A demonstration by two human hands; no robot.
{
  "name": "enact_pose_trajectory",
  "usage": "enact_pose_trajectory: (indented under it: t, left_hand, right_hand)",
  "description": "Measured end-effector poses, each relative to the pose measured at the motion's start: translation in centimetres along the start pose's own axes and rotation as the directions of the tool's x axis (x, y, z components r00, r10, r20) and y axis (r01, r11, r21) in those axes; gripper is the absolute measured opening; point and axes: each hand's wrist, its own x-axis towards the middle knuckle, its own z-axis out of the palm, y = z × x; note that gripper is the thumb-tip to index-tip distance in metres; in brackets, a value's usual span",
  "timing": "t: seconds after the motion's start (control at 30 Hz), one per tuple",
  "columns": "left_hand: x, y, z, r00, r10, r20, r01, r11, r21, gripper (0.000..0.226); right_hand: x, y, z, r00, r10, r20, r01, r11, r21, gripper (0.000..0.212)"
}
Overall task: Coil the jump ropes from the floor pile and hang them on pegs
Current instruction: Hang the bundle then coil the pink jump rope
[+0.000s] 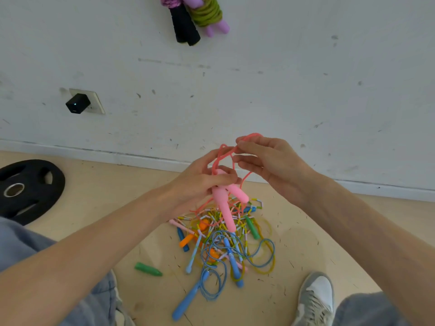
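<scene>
Pink jump rope (pixel 227 212) held above the floor pile (pixel 223 245).
Left hand (pixel 200 182) curls round both pink handles at centre; right hand (pixel 275 161), at 1 o'clock of it, pinches the cord loops. Coiled ropes (pixel 195 17) hang on the wall at 12 o'clock.

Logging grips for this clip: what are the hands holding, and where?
The left hand grips the pink jump rope by both handles' tops; the right hand pinches its cord loop.

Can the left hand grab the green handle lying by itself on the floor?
Probably not yet: the left hand grips the pink handles. The green handle lies bare on the floor, nothing covering it.
</scene>
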Motion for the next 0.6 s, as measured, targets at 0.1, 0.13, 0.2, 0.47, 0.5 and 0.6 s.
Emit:
enact_pose_trajectory:
  t: [0.1,0.13,0.2,0.47,0.5,0.6]
  left_hand:
    - [-0.1,0.6,-0.1,1.000,-0.013,-0.023,0.013,1.000,-0.003,0.053]
    - [-0.2,0.7,-0.1,0.999,-0.018,-0.029,0.018,1.000,0.010,0.050]
    - [-0.3,0.9,0.1,0.998,-0.039,-0.047,0.041,0.998,0.055,0.042]
    - [-0.2,0.8,0.4,0.988,-0.155,-0.024,0.157,0.983,0.095,0.018]
    - [-0.2,0.9,0.3,0.984,-0.177,-0.010,0.177,0.977,0.116,0.020]
    - [-0.1,1.3,0.0,0.973,-0.224,0.052,0.209,0.955,0.213,0.029]
  right_hand:
    - [-0.1,0.2,-0.2,0.998,0.056,0.030,-0.055,0.998,-0.032,0.011]
    - [-0.1,0.2,-0.3,0.997,0.064,0.044,-0.061,0.997,-0.053,0.009]
    - [-0.1,0.3,-0.3,0.994,0.062,0.087,-0.052,0.993,-0.109,0.009]
    - [0.3,1.0,-1.0,0.973,-0.229,0.001,0.147,0.620,-0.770,0.028]
    - [0.3,1.1,-1.0,0.942,-0.332,0.051,0.243,0.568,-0.787,0.023]
    - [0.0,1.6,-0.8,0.896,-0.285,0.339,0.442,0.528,-0.725,0.036]
